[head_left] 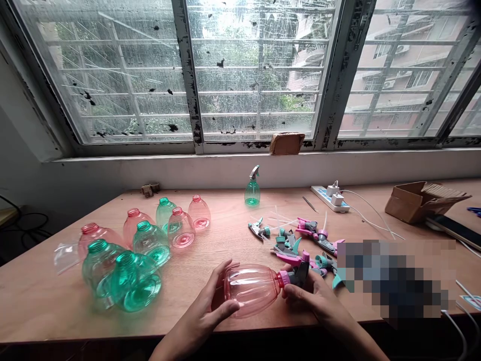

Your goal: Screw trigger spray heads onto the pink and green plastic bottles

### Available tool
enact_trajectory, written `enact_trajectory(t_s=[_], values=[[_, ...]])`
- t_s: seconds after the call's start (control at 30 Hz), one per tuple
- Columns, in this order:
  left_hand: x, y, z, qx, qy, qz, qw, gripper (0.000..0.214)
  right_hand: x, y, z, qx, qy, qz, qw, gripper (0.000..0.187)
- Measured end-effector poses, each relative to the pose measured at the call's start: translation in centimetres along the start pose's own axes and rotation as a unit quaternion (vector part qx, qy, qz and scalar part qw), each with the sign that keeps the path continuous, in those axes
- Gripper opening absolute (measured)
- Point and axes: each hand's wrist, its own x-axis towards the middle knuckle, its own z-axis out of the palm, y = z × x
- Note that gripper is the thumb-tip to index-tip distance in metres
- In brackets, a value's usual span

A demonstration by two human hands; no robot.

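A clear pink plastic bottle (pixel 251 288) lies on its side near the front edge of the wooden table (pixel 225 235). My left hand (pixel 215 301) wraps round its base. My right hand (pixel 305 293) grips the grey spray trigger head (pixel 299 273) with its pink collar, seated at the bottle's neck. Just beyond my right hand lies a pile of loose trigger heads (pixel 300 240) in pink, teal and grey.
Several empty pink and teal bottles (pixel 143 245) stand and lie at the left. A finished teal spray bottle (pixel 252 189) stands at the back by the sill. A power strip (pixel 329 198), a cardboard box (pixel 417 200) and a blurred patch are at the right.
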Motion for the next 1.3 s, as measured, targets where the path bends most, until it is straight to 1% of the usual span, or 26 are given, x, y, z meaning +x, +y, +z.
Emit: enact_trajectory(t_s=[0.1,0.2,0.4,0.5,0.6,0.7,0.8,0.93,1.0,1.07,1.17,1.23,1.3], values=[[0.2,0.1,0.2,-0.062,-0.021,0.012,0.998,0.077,0.0,-0.1,0.0,-0.023,0.008,-0.006,1.000,0.040],[0.4,0.2,0.4,-0.083,-0.031,0.022,0.996,0.074,0.0,0.0,0.0,-0.022,0.006,0.005,1.000,0.038],[0.1,0.2,0.5,-0.049,-0.035,0.031,0.998,0.075,0.1,0.4,0.3,-0.014,0.032,0.006,0.999,0.041],[-0.1,0.2,0.6,-0.043,-0.047,0.022,0.998,0.076,0.1,0.3,0.5,-0.003,0.021,0.008,1.000,0.041],[-0.1,0.4,0.6,-0.032,-0.034,0.023,0.999,0.077,0.1,0.4,0.4,-0.018,0.012,0.012,1.000,0.042],[0.0,0.4,0.6,0.022,-0.010,0.034,0.999,0.079,0.1,0.7,0.2,-0.037,0.015,0.008,0.999,0.043],[0.1,0.3,0.4,0.070,-0.007,0.025,0.997,0.082,0.3,0.7,0.0,-0.040,0.010,-0.007,0.999,0.047],[0.2,0.2,0.2,0.071,-0.012,0.021,0.997,0.086,0.4,0.5,0.0,-0.039,-0.020,-0.009,0.999,0.053],[0.3,0.0,0.2,0.060,-0.014,0.025,0.998,0.086,0.4,0.6,0.0,-0.034,-0.020,-0.013,0.999,0.054],[0.3,-0.2,0.2,0.056,-0.014,0.037,0.998,0.085,0.4,0.8,0.0,-0.035,-0.018,-0.008,0.999,0.056],[0.3,-0.6,0.3,0.079,-0.009,0.077,0.994,0.084,0.4,1.1,0.0,-0.046,-0.028,0.007,0.999,0.060],[0.2,-0.9,0.3,0.125,0.001,0.109,0.986,0.085,0.4,1.0,0.0,-0.045,-0.032,0.013,0.998,0.062],[0.2,-1.2,0.4,0.187,0.008,0.139,0.972,0.087,0.4,0.9,0.0,-0.031,-0.032,0.017,0.999,0.061]])
